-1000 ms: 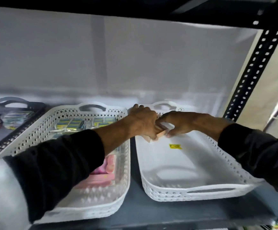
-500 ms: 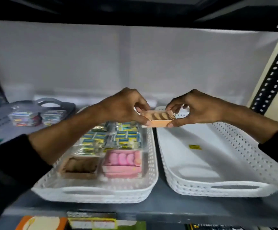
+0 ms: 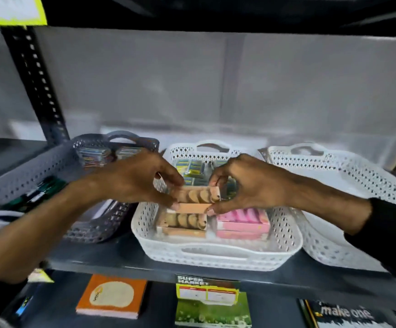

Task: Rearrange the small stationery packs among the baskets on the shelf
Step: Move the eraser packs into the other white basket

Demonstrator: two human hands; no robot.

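Observation:
An orange pack (image 3: 195, 200) with brown rounded pieces hangs over the middle white basket (image 3: 216, 255). My left hand (image 3: 135, 178) pinches its left end and my right hand (image 3: 246, 183) pinches its right end. Directly below it in the basket lies a matching orange pack (image 3: 182, 224), with a pink pack (image 3: 243, 223) beside it on the right. Green and yellow packs (image 3: 191, 166) fill the basket's back part. The white basket on the right (image 3: 348, 185) shows no packs inside. The grey basket on the left (image 3: 93, 223) holds colourful packs (image 3: 95, 156) at its back.
The baskets stand side by side on a dark metal shelf (image 3: 121, 259) with a perforated black upright (image 3: 38, 84) at the left. A price label (image 3: 207, 292) hangs on the shelf edge. Notebooks (image 3: 112, 297) lie on the shelf below.
Both hands have carried the orange pack leftward from the right white basket to above the middle basket. The view has shifted so the grey basket and lower shelf show.

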